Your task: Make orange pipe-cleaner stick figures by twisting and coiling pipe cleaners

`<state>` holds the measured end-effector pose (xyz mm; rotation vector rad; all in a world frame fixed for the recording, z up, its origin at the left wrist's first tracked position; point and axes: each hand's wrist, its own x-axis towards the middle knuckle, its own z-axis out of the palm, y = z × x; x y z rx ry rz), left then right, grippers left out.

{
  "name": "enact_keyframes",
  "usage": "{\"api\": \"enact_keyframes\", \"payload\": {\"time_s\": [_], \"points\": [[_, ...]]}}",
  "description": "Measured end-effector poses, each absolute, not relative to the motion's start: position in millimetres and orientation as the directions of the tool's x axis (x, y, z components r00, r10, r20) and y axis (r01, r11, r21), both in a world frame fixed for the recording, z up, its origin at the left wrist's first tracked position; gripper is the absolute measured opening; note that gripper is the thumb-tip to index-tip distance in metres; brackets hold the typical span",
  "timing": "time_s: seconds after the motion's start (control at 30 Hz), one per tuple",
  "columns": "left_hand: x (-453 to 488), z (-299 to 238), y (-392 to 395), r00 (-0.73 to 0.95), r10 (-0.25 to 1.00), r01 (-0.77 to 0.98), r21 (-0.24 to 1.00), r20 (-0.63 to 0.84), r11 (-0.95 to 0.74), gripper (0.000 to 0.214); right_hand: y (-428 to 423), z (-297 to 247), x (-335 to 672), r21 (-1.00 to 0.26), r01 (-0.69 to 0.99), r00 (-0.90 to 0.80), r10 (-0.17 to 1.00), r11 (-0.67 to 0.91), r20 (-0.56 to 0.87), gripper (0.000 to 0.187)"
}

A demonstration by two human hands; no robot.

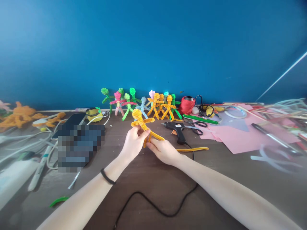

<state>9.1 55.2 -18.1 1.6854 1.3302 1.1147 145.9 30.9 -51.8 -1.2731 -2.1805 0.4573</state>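
Both hands hold a yellow pipe-cleaner figure [141, 121] above the brown table [148, 185]. My left hand [133, 143] pinches its body from the left, fingers closed round it. My right hand [164, 150] grips the lower part, where a yellow leg sticks out to the right. The figure's round head and arms stand up above my fingers. A loose yellow pipe cleaner [192, 149] lies on the table just right of my right hand.
A row of several coloured pipe-cleaner figures [141, 105] stands against the blue wall. A black glue gun [177, 129] lies behind my hands, its cord looping to the front edge. Red thread spool [187, 104], scissors, pink paper [242, 137] at right; orange figures [21, 116], markers, cables at left.
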Motion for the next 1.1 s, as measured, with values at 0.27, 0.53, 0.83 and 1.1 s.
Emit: {"api": "enact_keyframes", "payload": {"time_s": [0.27,0.53,0.83,1.1], "points": [[5.1,-22.4,56.6,0.200,0.903,0.657,0.632,0.380,-0.411,0.011,30.2,-50.9,145.7,-0.487,0.726,-0.404,0.874,0.486,0.270,0.023],[0.3,-21.1,61.2,0.407,0.847,0.683,0.502,0.343,-0.531,0.009,35.7,-52.1,154.3,-0.456,0.747,-0.292,0.855,0.484,0.429,0.028],[-3.7,-14.3,66.3,0.449,0.888,0.510,0.787,0.101,-0.348,0.015,39.4,-47.8,158.2,-0.674,0.597,-0.116,0.879,0.434,0.463,0.027],[-3.0,-11.6,64.6,0.439,0.898,0.293,0.944,0.007,-0.151,0.016,43.2,-46.8,160.5,-0.782,0.476,-0.099,0.908,0.402,0.406,0.031]]}}
